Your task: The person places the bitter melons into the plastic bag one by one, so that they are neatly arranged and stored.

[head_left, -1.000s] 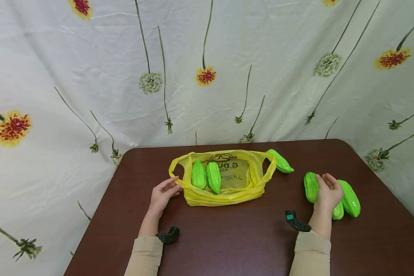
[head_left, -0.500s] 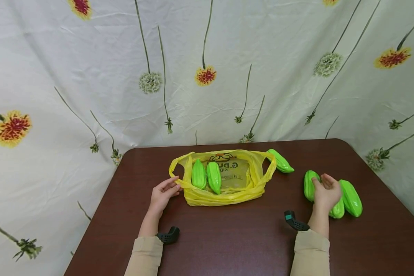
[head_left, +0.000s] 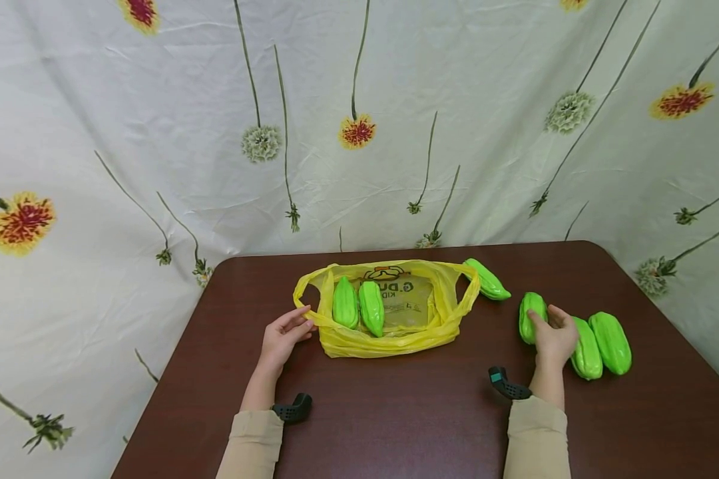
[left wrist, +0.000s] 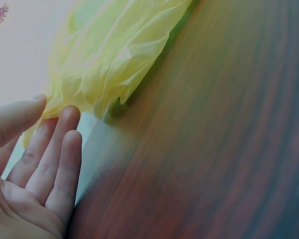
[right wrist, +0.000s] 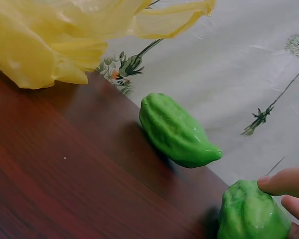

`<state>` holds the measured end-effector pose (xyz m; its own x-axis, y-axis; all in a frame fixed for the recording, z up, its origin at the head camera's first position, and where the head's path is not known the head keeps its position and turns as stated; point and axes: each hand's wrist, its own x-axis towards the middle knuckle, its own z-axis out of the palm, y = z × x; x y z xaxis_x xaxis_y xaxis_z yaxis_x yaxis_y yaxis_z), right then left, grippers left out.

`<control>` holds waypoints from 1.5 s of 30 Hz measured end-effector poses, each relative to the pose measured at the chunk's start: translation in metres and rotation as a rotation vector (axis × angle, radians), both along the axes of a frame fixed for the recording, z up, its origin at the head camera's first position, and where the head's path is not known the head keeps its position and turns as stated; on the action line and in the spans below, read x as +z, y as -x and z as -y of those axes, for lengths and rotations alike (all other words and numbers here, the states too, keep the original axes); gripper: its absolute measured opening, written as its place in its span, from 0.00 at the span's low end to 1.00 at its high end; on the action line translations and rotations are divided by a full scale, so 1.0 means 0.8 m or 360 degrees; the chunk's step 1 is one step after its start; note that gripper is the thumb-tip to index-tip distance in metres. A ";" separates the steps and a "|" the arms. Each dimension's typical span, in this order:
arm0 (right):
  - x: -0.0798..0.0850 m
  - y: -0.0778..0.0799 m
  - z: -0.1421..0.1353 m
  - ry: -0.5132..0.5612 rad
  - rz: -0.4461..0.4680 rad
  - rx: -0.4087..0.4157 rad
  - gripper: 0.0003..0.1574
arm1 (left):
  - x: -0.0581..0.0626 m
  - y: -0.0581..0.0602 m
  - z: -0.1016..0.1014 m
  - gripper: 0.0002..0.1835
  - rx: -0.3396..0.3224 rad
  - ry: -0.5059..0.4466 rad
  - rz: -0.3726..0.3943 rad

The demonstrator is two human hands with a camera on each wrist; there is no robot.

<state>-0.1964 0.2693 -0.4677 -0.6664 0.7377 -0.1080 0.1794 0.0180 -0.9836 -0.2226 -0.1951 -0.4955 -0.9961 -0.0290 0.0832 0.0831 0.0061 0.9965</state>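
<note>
Two bright-green, ridged, tapered pods (head_left: 371, 309) lie in the left part of a yellow plastic carrier bag (head_left: 389, 340), mouth gaping, on a dark red-brown wooden counter (head_left: 371, 412). Left grip (head_left: 281, 338), a bare hand: thumb and fingers pinching the bag's left handle edge. Right grip (head_left: 556, 340), also bare: thumb on top, finger at the side, apparently pinching a nearer green pod (head_left: 528, 326) outside the bag, to its right. Whether it is clear of the counter, cannot tell. Two spare green pods (head_left: 611, 342) side by side, just right of that hand; one far green pod (head_left: 488, 281) just beyond the bag's right handle.

Step in hand, by my reading: securing the nearer pod while the left steadies the bag. Next move probably calls for a firm hold and a clean lift, neighbours undisturbed.

Writing: bag print shows reversed through plastic; seemingly "G.DU", then "KID". Remainder illegible.
</note>
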 end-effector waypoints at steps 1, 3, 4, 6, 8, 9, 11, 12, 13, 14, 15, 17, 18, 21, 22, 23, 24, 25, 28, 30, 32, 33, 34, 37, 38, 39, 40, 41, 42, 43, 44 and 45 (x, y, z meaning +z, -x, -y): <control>0.000 0.000 0.000 0.0012 -0.0004 0.0002 0.34 | 0.000 0.000 0.000 0.23 0.0001 0.0002 0.0002; 0.000 0.000 0.001 0.0034 -0.0009 -0.0008 0.35 | -0.001 0.000 0.000 0.23 0.0003 0.0006 0.0008; 0.000 0.001 0.001 0.0049 -0.0015 -0.0015 0.35 | -0.001 0.001 0.000 0.23 0.0003 0.0008 0.0010; 0.000 0.001 0.002 0.0083 -0.0027 -0.0031 0.35 | -0.001 0.001 0.000 0.23 0.0005 0.0010 0.0019; 0.002 0.001 0.003 0.0116 -0.0051 -0.0049 0.35 | -0.001 0.001 0.000 0.23 0.0010 0.0013 0.0035; 0.002 0.001 0.004 0.0128 -0.0063 -0.0052 0.35 | -0.001 0.001 0.000 0.23 0.0012 0.0013 0.0044; 0.004 0.002 0.006 0.0134 -0.0084 -0.0056 0.35 | -0.001 0.001 0.001 0.23 0.0017 0.0010 0.0066; 0.005 0.002 0.007 0.0132 -0.0096 -0.0055 0.35 | 0.000 0.001 0.001 0.22 0.0019 0.0007 0.0077; 0.007 0.002 0.009 0.0144 -0.0109 -0.0055 0.35 | 0.001 0.001 0.001 0.22 0.0019 0.0004 0.0088; 0.008 0.002 0.010 0.0142 -0.0115 -0.0049 0.35 | 0.002 0.000 0.001 0.22 0.0019 0.0000 0.0097; 0.010 0.002 0.011 0.0148 -0.0122 -0.0046 0.35 | 0.004 0.000 0.000 0.22 0.0016 -0.0005 0.0103; 0.013 0.001 0.013 0.0165 -0.0149 -0.0045 0.33 | 0.009 -0.002 -0.001 0.21 0.0010 -0.0003 0.0113; 0.015 0.001 0.015 0.0180 -0.0167 -0.0047 0.32 | 0.013 -0.004 -0.002 0.22 0.0005 0.0003 0.0114; 0.021 0.002 0.019 0.0172 -0.0228 -0.0059 0.30 | 0.024 -0.010 -0.005 0.22 -0.0005 0.0021 0.0113; 0.023 0.002 0.020 0.0169 -0.0257 -0.0063 0.29 | 0.028 -0.012 -0.006 0.22 -0.0006 0.0028 0.0115; 0.026 0.002 0.022 0.0170 -0.0287 -0.0069 0.29 | 0.031 -0.013 -0.007 0.22 -0.0008 0.0033 0.0115; 0.028 0.002 0.023 0.0170 -0.0315 -0.0073 0.30 | 0.033 -0.015 -0.007 0.22 -0.0010 0.0035 0.0116; 0.030 0.002 0.025 0.0165 -0.0335 -0.0075 0.29 | 0.034 -0.015 -0.008 0.22 -0.0010 0.0033 0.0117; 0.039 0.001 0.032 0.0189 -0.0398 -0.0076 0.28 | 0.036 -0.016 -0.008 0.22 -0.0016 0.0027 0.0110; 0.045 0.000 0.036 0.0207 -0.0437 -0.0074 0.25 | 0.035 -0.016 -0.007 0.22 -0.0016 0.0025 0.0105; 0.051 0.000 0.040 0.0210 -0.0475 -0.0070 0.23 | 0.035 -0.016 -0.007 0.21 -0.0014 0.0024 0.0104; 0.053 0.000 0.042 0.0212 -0.0498 -0.0070 0.23 | 0.034 -0.016 -0.007 0.21 -0.0010 0.0029 0.0109; 0.056 0.000 0.044 0.0220 -0.0518 -0.0074 0.22 | 0.035 -0.017 -0.007 0.21 -0.0009 0.0031 0.0113; 0.062 0.000 0.048 0.0232 -0.0570 -0.0079 0.23 | 0.035 -0.017 -0.007 0.21 -0.0008 0.0034 0.0118; 0.064 0.000 0.049 0.0236 -0.0587 -0.0078 0.23 | 0.035 -0.017 -0.007 0.21 -0.0009 0.0036 0.0119; 0.067 -0.001 0.050 0.0236 -0.0602 -0.0074 0.23 | 0.034 -0.016 -0.007 0.21 -0.0009 0.0036 0.0118; 0.069 -0.001 0.052 0.0241 -0.0616 -0.0071 0.24 | 0.031 -0.014 -0.006 0.21 -0.0008 0.0033 0.0120; 0.072 -0.002 0.054 0.0236 -0.0628 -0.0065 0.24 | 0.028 -0.012 -0.005 0.21 -0.0007 0.0028 0.0123; 0.074 -0.002 0.056 0.0236 -0.0641 -0.0059 0.24 | 0.024 -0.010 -0.004 0.21 -0.0006 0.0022 0.0126; 0.077 -0.003 0.057 0.0236 -0.0654 -0.0055 0.24 | 0.020 -0.007 -0.003 0.22 -0.0004 0.0017 0.0131; 0.079 -0.003 0.059 0.0238 -0.0668 -0.0056 0.24 | 0.016 -0.005 -0.001 0.22 -0.0003 0.0013 0.0137; 0.081 -0.004 0.061 0.0223 -0.0676 -0.0054 0.23 | 0.011 -0.002 0.000 0.22 0.0000 0.0008 0.0142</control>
<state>-0.1935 0.2205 -0.4029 -0.6491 0.7575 0.0699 -0.2429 -0.1194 -0.9627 -0.2209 -0.1949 -0.4866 -0.9996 -0.0286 -0.0059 -0.0063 0.0109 0.9999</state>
